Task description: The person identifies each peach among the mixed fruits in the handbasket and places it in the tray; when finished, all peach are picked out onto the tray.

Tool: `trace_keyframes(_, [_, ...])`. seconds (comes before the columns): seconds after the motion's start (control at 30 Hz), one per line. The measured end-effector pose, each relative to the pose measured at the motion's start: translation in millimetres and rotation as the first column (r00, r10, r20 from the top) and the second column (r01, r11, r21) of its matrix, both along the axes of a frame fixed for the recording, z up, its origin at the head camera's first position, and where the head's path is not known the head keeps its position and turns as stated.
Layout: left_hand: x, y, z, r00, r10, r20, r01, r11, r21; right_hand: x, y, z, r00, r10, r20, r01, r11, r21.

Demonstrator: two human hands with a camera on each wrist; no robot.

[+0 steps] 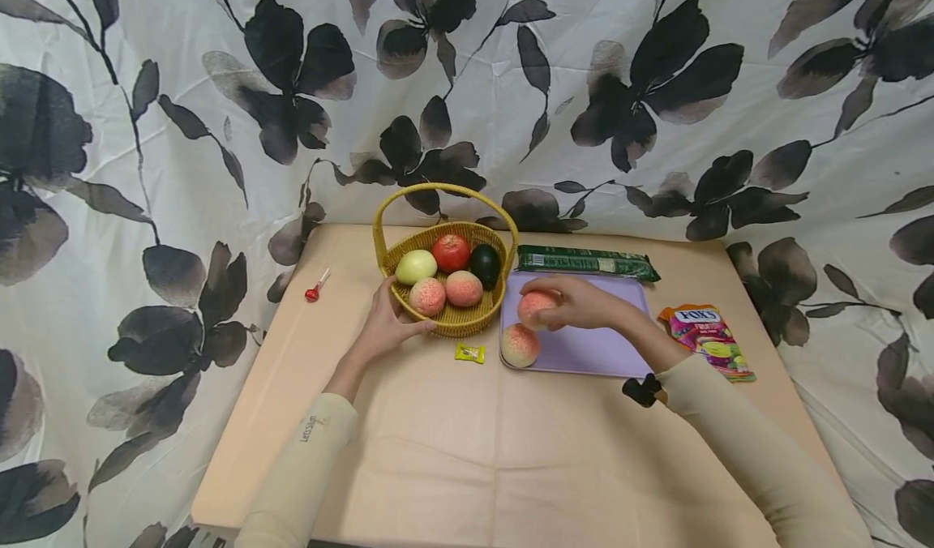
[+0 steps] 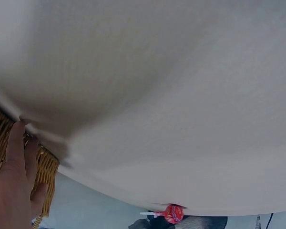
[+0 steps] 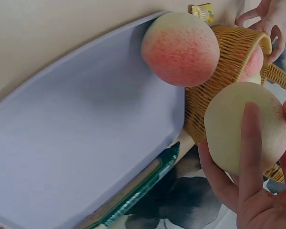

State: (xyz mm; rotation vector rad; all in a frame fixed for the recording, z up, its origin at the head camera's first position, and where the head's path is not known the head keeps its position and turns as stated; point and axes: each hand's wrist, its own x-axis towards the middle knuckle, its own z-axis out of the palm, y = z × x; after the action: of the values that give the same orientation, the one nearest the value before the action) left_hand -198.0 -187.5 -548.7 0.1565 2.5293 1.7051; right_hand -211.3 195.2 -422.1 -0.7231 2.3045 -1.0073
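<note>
A yellow wicker basket (image 1: 467,318) with an arched handle stands at the table's middle back. Inside lie two peaches (image 1: 427,297), a round red fruit (image 1: 451,253), a dark green avocado-like fruit (image 1: 485,266) and a pale yellow-green fruit (image 1: 416,267). My left hand (image 1: 394,318) holds the basket's front-left side, thumb at the front and fingers along the outside wall. My right hand (image 1: 580,302) grips a peach (image 3: 231,129) above the left part of a lilac tray (image 1: 591,355). Another peach (image 1: 520,345) sits at the tray's front-left corner.
Behind the tray lies a long green packet (image 1: 587,262). A Fox's candy bag (image 1: 708,341) is to its right. One yellow wrapped candy (image 1: 469,353) lies in front of the basket, and a red lollipop (image 1: 313,293) near the table's left edge. Floral cloth hangs behind.
</note>
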Motion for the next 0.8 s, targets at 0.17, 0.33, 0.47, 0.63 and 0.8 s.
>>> trace_keyframes(0.17, [0.1, 2.0, 3.6, 1.0, -0.011, 0.01, 0.011, 1.0, 0.014, 1.3, 3.3, -4.1, 0.996, -0.067, -0.055, 0.067, 0.998, 0.007])
trace_keyframes(0.33, [-1.6, 0.4, -2.1, 1.0, -0.005, 0.002, 0.005, 1.0, 0.015, -0.3, 9.0, -13.3, 0.983, -0.099, -0.155, 0.111, 0.991, 0.07])
trace_keyframes(0.47, [-0.4, -0.7, -2.4, 1.0, -0.002, -0.006, 0.002, 1.0, 0.02, 0.9, 15.2, -19.2, 0.987, -0.104, -0.119, 0.118, 0.987, 0.113])
trace_keyframes(0.63, [-0.2, -0.7, -1.6, 1.0, 0.004, -0.004, -0.004, 1.0, 0.012, 1.3, 26.3, -28.1, 0.985, -0.096, -0.141, 0.12, 0.978, 0.173])
trace_keyframes(0.8, [-0.4, -0.7, -0.7, 1.0, 0.004, 0.006, -0.004, 1.0, 0.002, 1.3, 37.2, -35.9, 0.989, -0.099, -0.106, 0.117, 0.977, 0.177])
